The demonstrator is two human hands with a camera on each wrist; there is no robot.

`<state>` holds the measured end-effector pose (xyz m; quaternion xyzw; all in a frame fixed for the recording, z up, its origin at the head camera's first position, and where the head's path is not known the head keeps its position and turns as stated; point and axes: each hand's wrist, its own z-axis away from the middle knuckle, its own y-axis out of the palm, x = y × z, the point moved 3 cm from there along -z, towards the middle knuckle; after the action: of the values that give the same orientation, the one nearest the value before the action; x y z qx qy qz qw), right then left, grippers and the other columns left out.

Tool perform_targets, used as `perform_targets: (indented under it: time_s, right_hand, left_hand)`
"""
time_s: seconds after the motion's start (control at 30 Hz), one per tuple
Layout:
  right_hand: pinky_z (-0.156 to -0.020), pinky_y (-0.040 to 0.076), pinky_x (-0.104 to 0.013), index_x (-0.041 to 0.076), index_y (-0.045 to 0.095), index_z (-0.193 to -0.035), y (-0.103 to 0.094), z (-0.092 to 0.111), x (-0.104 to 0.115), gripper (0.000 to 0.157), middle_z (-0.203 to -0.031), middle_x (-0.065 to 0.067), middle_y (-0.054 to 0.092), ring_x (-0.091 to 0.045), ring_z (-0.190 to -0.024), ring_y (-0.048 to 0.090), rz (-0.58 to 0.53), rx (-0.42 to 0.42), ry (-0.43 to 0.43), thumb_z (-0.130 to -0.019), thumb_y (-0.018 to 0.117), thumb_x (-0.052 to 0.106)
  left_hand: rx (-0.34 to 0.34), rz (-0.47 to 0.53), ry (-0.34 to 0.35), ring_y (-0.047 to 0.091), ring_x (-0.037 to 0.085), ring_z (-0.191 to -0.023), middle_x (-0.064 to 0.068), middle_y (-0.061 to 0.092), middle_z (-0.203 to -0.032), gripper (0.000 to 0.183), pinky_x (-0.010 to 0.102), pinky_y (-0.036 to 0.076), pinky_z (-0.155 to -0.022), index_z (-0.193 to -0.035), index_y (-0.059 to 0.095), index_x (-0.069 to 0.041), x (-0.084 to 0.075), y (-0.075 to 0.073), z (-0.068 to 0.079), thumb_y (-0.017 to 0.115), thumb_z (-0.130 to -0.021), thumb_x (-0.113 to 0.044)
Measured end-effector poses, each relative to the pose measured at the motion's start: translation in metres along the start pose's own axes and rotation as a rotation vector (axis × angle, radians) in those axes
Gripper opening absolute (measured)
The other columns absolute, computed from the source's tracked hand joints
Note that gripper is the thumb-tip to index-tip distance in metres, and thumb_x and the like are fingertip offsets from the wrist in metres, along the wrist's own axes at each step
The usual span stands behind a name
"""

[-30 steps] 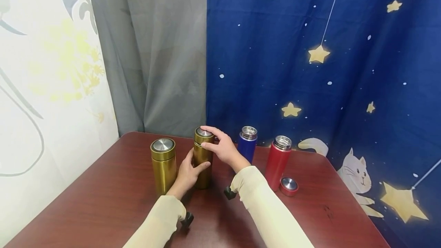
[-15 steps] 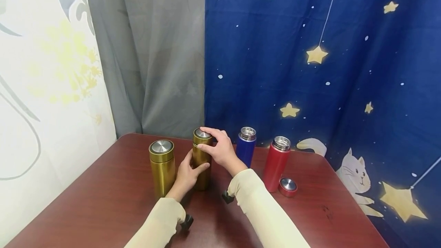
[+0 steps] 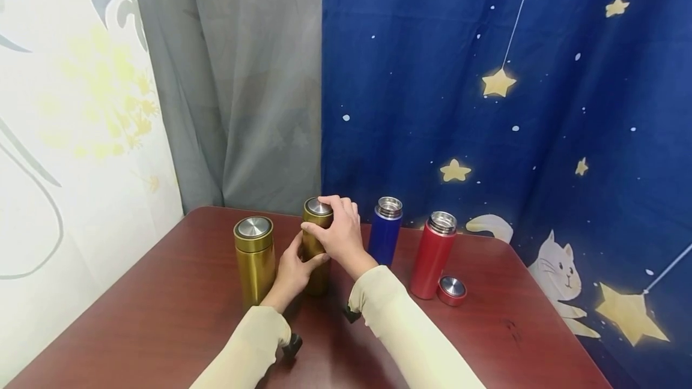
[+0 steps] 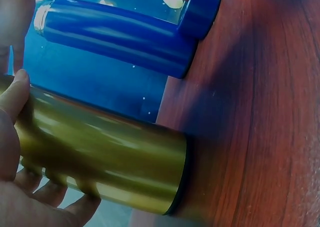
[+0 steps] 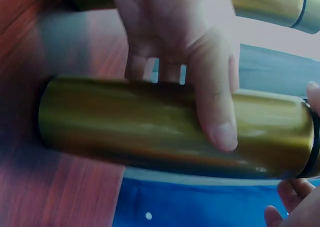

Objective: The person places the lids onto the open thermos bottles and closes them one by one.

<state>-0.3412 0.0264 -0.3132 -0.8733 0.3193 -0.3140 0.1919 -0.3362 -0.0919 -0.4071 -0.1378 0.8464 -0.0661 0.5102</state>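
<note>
A gold thermos bottle (image 3: 318,286) stands upright on the table between both hands. My left hand (image 3: 294,270) grips its body, thumb on the near side and fingers round the other, as the right wrist view shows. At the top, my right hand (image 3: 345,236) holds the gold lid (image 3: 316,206), its fingertips and thumb round the lid's rim. The lid's steel top shows beside the fingers. A black band (image 5: 309,144) circles the bottle near the lid in the right wrist view.
A second gold thermos (image 3: 254,269) with its lid on stands left. To the right are an open blue thermos (image 3: 385,239), its blue lid (image 4: 199,12) by its base, and an open red thermos (image 3: 432,257) with its red lid (image 3: 452,290) on the table (image 3: 162,305). Curtains hang behind.
My right hand has turned round the lid, its thumb shifting left across the near side and its wrist moving left. My left hand keeps its grip; the bottle stays put.
</note>
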Motion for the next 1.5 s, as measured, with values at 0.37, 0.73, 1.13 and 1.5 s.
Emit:
perform_targets:
  time_s: [0.37, 0.73, 1.13, 1.5]
  right_hand:
    - [-0.097, 0.024, -0.043, 0.021, 0.025, -0.134, -0.005, -0.005, -0.006, 0.068, -0.140, -0.003, 0.018, -0.019, -0.126, 0.018, -0.331, 0.368, -0.081, -0.077, 0.061, 0.028]
    - [-0.093, 0.029, -0.044, 0.009, 0.034, -0.132, -0.037, -0.015, 0.012, 0.048, -0.126, -0.014, 0.037, -0.026, -0.116, 0.033, -0.398, 0.582, -0.143, -0.086, 0.049, 0.008]
    - [-0.079, 0.041, -0.032, 0.029, 0.040, -0.129, -0.019, -0.013, -0.014, 0.053, -0.103, 0.003, 0.047, -0.011, -0.095, 0.040, -0.170, 0.427, -0.173, -0.080, 0.057, 0.039]
    - [-0.068, 0.041, -0.026, 0.033, 0.048, -0.122, -0.018, -0.016, -0.011, 0.056, -0.088, 0.007, 0.044, -0.014, -0.083, 0.043, -0.085, 0.338, -0.097, -0.071, 0.063, 0.049]
  left_hand:
    - [-0.009, 0.018, -0.021, 0.051, 0.024, -0.100, 0.009, 0.052, -0.112, 0.064, 0.042, 0.040, -0.084, -0.127, 0.039, -0.012, -0.034, -0.009, 0.011, 0.071, -0.071, -0.020]
    - [-0.004, 0.015, 0.011, 0.050, 0.024, -0.101, 0.010, 0.053, -0.113, 0.066, 0.044, 0.039, -0.084, -0.126, 0.039, -0.011, -0.019, -0.006, -0.001, 0.072, -0.070, -0.024]
    - [-0.014, 0.001, 0.028, 0.052, 0.018, -0.097, 0.002, 0.054, -0.111, 0.069, 0.040, 0.042, -0.081, -0.127, 0.039, -0.020, 0.001, 0.000, -0.002, 0.072, -0.068, -0.035]
    - [-0.001, 0.025, -0.007, 0.052, 0.019, -0.098, 0.003, 0.054, -0.111, 0.069, 0.040, 0.042, -0.081, -0.127, 0.039, -0.021, -0.007, -0.001, 0.000, 0.072, -0.068, -0.031]
